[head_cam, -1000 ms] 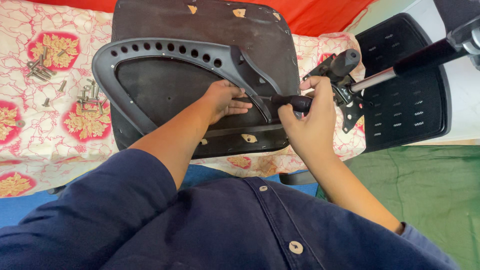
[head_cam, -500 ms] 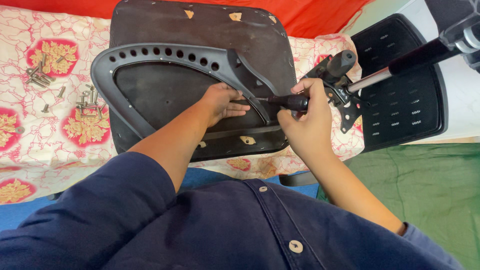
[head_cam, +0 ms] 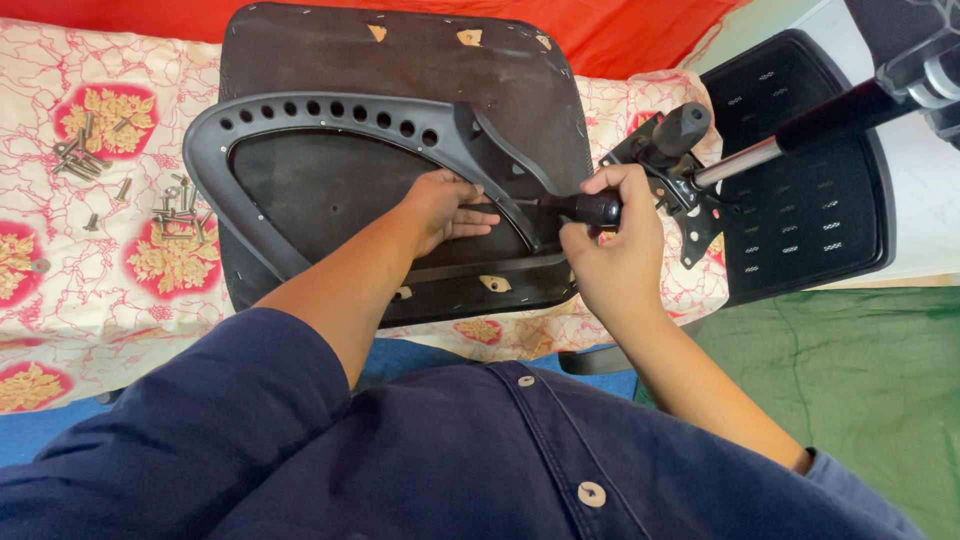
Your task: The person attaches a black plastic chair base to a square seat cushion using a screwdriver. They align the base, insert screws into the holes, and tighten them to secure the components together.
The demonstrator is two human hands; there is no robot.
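We note the screwdriver (head_cam: 580,208) lying almost level, its long axis running left to right: black handle at the right, thin shaft pointing left toward the junction of the curved black plastic frame (head_cam: 330,115). The right hand (head_cam: 612,255) is closed round the handle in a full grip, thumb on top. The tip meets the frame just beside the fingertips of the left hand (head_cam: 445,205), so both hands sit close on either side of the same spot; the left is the nearer to the tip.

The left hand lies flat and open, palm down, fingers stretched toward the shaft, pressing on the dark seat base (head_cam: 400,70) inside the frame's opening. It holds nothing.

The seat base lies upside down on the flowered cloth (head_cam: 60,300), toward its right edge. Loose bolts (head_cam: 90,160) are scattered well apart, near the cloth's left edge. Beyond the right hand, a metal mechanism with gas cylinder (head_cam: 720,170) lies tilted, near a black mesh chair back (head_cam: 810,220).
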